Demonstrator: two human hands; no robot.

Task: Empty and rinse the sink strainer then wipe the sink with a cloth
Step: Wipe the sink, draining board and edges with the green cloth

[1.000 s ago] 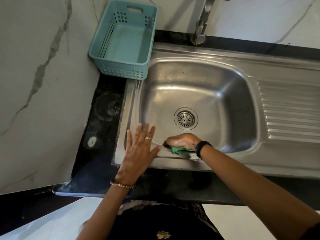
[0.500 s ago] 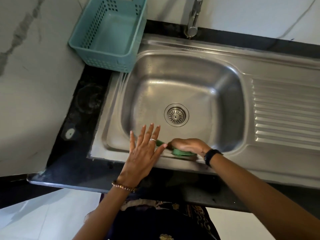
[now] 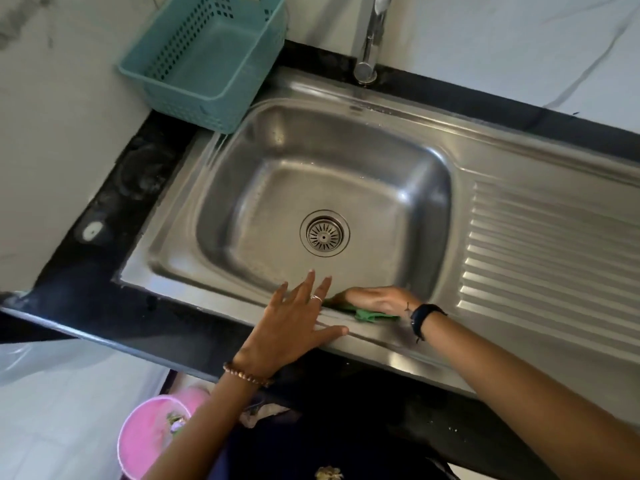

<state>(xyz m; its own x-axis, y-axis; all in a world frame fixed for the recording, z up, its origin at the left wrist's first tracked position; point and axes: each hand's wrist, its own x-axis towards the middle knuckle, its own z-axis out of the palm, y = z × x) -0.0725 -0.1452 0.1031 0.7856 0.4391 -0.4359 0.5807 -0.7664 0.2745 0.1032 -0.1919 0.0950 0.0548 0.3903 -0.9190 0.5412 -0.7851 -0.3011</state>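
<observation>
My right hand [image 3: 377, 301] presses green cloth [image 3: 369, 314] flat on sink [image 3: 363, 344] near rim, grip closed over it; left hand [image 3: 294, 323] splayed, empty, bracing; keep firm overlapping strokes rightward.

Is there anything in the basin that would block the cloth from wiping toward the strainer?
Nothing visible: the basin between the green cloth under the right hand and the strainer is bare steel.

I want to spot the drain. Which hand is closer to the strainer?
Left, narrowly. The left hand has fingertips reaching toward the strainer; the right hand presses the green cloth on the near rim.
</observation>
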